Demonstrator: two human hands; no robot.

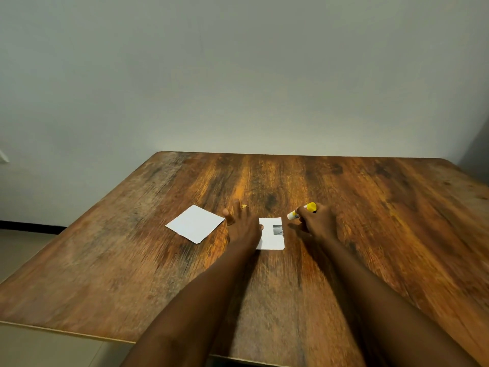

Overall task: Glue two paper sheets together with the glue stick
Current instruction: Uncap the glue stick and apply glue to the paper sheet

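Note:
Two small white paper sheets lie on the wooden table. The blank sheet rests alone to the left. The second sheet, with a small grey printed patch, lies in the middle. My left hand is spread flat with its fingers apart, pressing on that sheet's left edge and covering part of it. My right hand holds a white and yellow glue stick just beyond the sheet's upper right corner, tilted, white end pointing left and down. I cannot tell whether the stick is capped.
A plain grey wall rises behind the table's far edge. The table's left edge runs diagonally, with tiled floor below it. The near edge of the table cuts across under my forearms.

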